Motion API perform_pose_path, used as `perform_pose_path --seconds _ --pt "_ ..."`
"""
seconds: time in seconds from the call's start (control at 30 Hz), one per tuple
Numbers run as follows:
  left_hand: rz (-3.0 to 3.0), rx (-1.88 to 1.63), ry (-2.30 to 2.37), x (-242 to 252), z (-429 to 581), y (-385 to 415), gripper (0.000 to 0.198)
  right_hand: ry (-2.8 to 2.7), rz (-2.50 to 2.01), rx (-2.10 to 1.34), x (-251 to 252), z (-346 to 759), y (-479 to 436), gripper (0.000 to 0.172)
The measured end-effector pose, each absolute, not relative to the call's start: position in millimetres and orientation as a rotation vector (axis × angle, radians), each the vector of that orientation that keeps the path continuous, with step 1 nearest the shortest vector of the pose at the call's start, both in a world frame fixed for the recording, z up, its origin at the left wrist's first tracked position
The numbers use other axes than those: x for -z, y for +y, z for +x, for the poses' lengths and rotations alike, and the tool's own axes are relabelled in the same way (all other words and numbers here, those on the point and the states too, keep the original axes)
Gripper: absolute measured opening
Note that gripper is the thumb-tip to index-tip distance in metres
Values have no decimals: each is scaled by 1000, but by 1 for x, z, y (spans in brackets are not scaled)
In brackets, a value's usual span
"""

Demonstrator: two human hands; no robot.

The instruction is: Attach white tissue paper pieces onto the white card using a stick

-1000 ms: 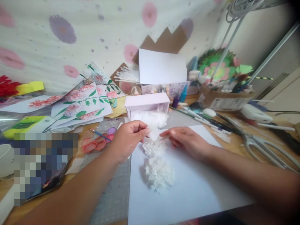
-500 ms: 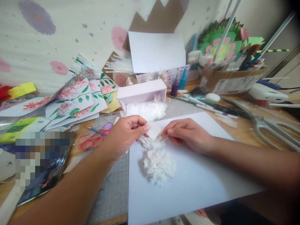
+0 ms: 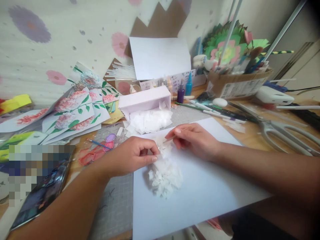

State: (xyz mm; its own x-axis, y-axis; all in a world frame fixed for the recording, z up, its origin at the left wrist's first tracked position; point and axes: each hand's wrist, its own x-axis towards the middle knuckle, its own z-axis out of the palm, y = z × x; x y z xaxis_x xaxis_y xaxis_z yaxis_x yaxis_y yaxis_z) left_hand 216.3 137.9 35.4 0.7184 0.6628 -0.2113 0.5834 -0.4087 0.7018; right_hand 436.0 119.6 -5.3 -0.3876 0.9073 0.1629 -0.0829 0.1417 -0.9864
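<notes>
A round, ruffled cluster of white paper pieces (image 3: 165, 180) lies on a large white sheet of paper (image 3: 200, 190). At its upper left edge is my left hand (image 3: 140, 154), thumb and forefinger pinched on a small white paper piece (image 3: 159, 156) that blends into the cluster. My right hand (image 3: 193, 140) is just above and to the right, fingers closed around a thin stick (image 3: 167, 140) whose tip points left. Behind the fingers sits a smaller clump of crumpled white paper (image 3: 161, 141), partly hidden.
Cut white paper squares (image 3: 148, 120) spill from a white box (image 3: 145, 100) at the back. Scissors (image 3: 282, 130) lie at right, near a cardboard box (image 3: 237, 85) of brushes. Painted flower cards (image 3: 72, 113) and a phone (image 3: 47, 193) are on the left.
My left hand has come down with the paper piece from the smaller clump to the large cluster. My right hand has lifted slightly. The whole view has shifted a little.
</notes>
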Motion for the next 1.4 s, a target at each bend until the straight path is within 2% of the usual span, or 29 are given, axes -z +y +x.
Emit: perform_pose_path --seconds 0.13,0.7,0.87,1.03,1.27,1.4 --pt "2109 -150 928 -38 214 140 15 -1571 -778 -1456 6 438 118 39" --pt "2154 -115 871 -41 212 141 13 -1605 -1099 -1238 -3 429 118 31" --pt "2324 -217 778 -42 219 135 10 -1605 -1059 -1253 -3 428 119 31" --pt "2284 -185 879 -38 217 137 14 -1489 -1002 -1308 3 429 120 29" --pt "2262 -143 911 -40 213 140 17 -1559 -918 -1397 0 429 116 14" --pt "2260 -95 924 -40 213 140 17 -1568 -995 -1344 -4 428 116 16"
